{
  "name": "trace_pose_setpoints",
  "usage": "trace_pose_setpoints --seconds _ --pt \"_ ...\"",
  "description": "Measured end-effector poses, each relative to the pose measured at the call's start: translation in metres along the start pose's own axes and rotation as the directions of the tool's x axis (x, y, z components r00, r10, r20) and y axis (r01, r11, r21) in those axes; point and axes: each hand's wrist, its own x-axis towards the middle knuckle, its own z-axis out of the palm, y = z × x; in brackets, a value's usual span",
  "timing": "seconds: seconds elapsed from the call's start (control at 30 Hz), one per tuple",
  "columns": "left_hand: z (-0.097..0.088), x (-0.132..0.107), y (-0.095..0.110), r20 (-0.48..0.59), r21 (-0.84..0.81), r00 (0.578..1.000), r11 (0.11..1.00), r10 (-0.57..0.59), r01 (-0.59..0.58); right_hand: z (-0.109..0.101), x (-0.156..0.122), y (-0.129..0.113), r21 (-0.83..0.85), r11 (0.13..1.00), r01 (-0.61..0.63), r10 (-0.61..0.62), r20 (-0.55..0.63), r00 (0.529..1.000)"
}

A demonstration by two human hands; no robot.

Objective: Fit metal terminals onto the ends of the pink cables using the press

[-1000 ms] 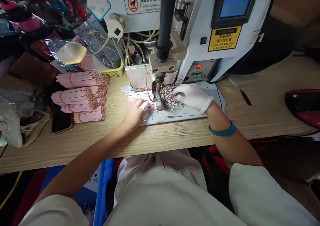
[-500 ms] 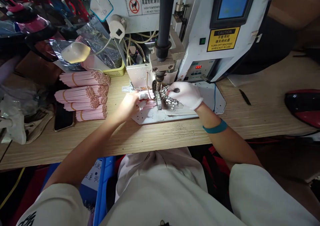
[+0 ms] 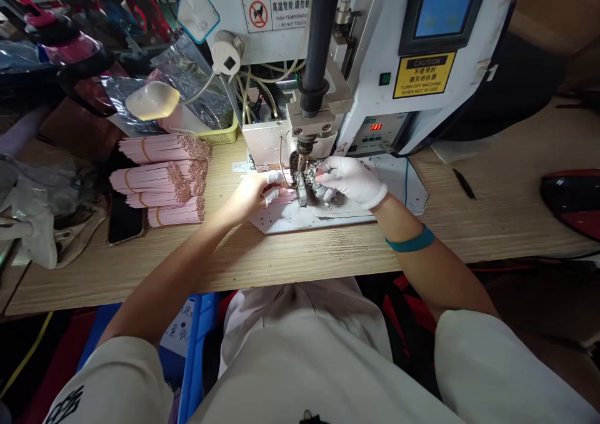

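Fingers of my left hand (image 3: 253,194), some in white finger covers, close on thin pink wires (image 3: 284,197) left of the soldering machine's tip. The machine's vertical head (image 3: 305,142) comes down between my hands, over a small metal block (image 3: 302,196). My right hand (image 3: 357,182) wears a white glove with bare fingertips showing. Its fingers are bent together over a pile of small silvery-white parts (image 3: 312,175) right of the head; whatever they pinch is too small to tell. The white base plate (image 3: 276,222) lies under both hands.
Bundles of pink wires (image 3: 150,180) tied with bands lie on the left, next to a dark phone (image 3: 125,219). A yellow basket (image 3: 220,136) stands behind. Right of the machine are a black pen-like piece (image 3: 464,184) and a red-black device (image 3: 572,202). Below sits a blue bin (image 3: 199,343).
The whole view has shifted slightly, so things sit farther right. My right fingers have moved lower over the pile of parts. My left hand stays at the wires.
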Motion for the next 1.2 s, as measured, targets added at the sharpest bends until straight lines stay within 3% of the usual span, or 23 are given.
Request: trace_pose_setpoints --seconds 0.17,0.4,0.53,0.63,0.77,1.0,1.2 --pt "0.001 0.002 -0.003 0.007 -0.077 1.000 0.997 -0.005 0.005 0.001 0.002 0.002 -0.001 0.999 0.048 -0.048 -0.033 0.998" --pt "-0.003 0.002 -0.006 -0.017 -0.052 1.000 0.999 -0.002 0.002 0.003 0.001 -0.001 0.043 0.999 -0.002 0.003 -0.016 1.000" --pt "-0.007 0.004 -0.002 -0.038 -0.095 0.999 0.995 -0.023 0.019 0.007 0.001 -0.005 0.096 0.994 -0.054 0.047 0.076 0.996" --pt "-0.005 0.007 -0.001 0.012 -0.242 0.994 0.964 -0.111 0.111 0.011 0.004 -0.009 0.057 0.992 -0.111 0.102 0.141 0.985" --pt "0.001 0.010 -0.004 0.091 -0.411 0.992 0.904 -0.089 0.119 0.012 0.010 -0.007 0.019 0.992 -0.124 0.119 0.177 0.977" --pt "0.010 0.016 -0.008 0.120 -0.407 0.985 0.899 -0.121 0.160 0.015 0.010 -0.001 0.079 0.990 -0.118 0.105 0.161 0.981" --pt "0.013 0.020 -0.007 0.128 -0.468 0.989 0.874 -0.079 0.131 0.018 0.008 -0.003 0.097 0.989 -0.109 0.092 0.159 0.983"
